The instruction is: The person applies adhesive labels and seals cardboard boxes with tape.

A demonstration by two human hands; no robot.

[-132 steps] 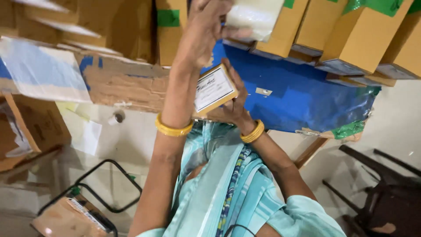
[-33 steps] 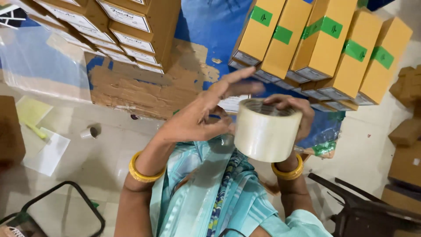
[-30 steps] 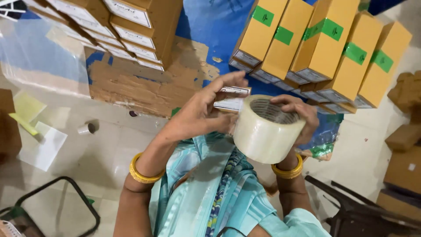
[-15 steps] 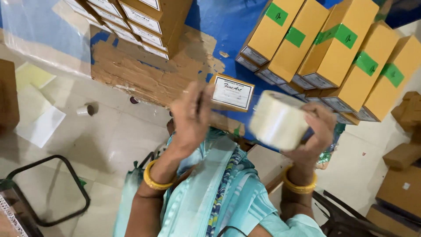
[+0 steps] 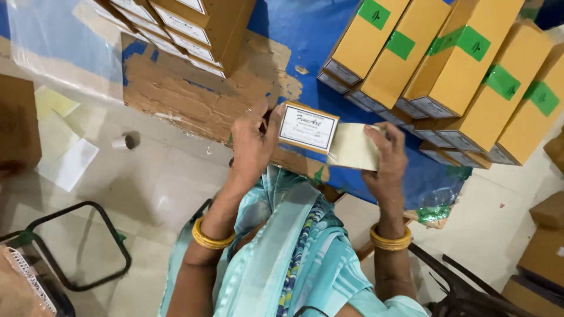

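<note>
Nearest the camera, two forearms rise out of a pale turquoise garment (image 5: 282, 258), each wrist ringed by yellow bangles (image 5: 212, 238). The left hand (image 5: 252, 144) is closed on the left end of a small brown cardboard box with a white label (image 5: 308, 127), thumb and fingers clamped on its edge. The right hand (image 5: 385, 161) holds the roll of clear packing tape (image 5: 354, 147) just beside the box's right end, fingers curled over its top; the roll looks pale and touches or overlaps the box, though the exact contact cannot be told. The two hands are apart, with box and tape between them, held up in front of the body above the edge of the blue-covered worktop (image 5: 305, 35).

On the pale tiled floor (image 5: 170, 188) to the left lie a white sheet of paper (image 5: 69, 164), a yellowish sheet (image 5: 54, 103) and a small empty cardboard tape core (image 5: 124, 141). A black metal frame (image 5: 82, 246) stands at the lower left.

Farther off, a torn patch of flat brown cardboard (image 5: 188, 88) lies on the worktop. Beyond it on the right, a row of long yellow-brown cartons with green tape strips (image 5: 452, 58) lies side by side, touching. At the upper left stands a stack of brown boxes with white labels (image 5: 194, 23), next to a clear plastic sheet (image 5: 64, 47).
</note>
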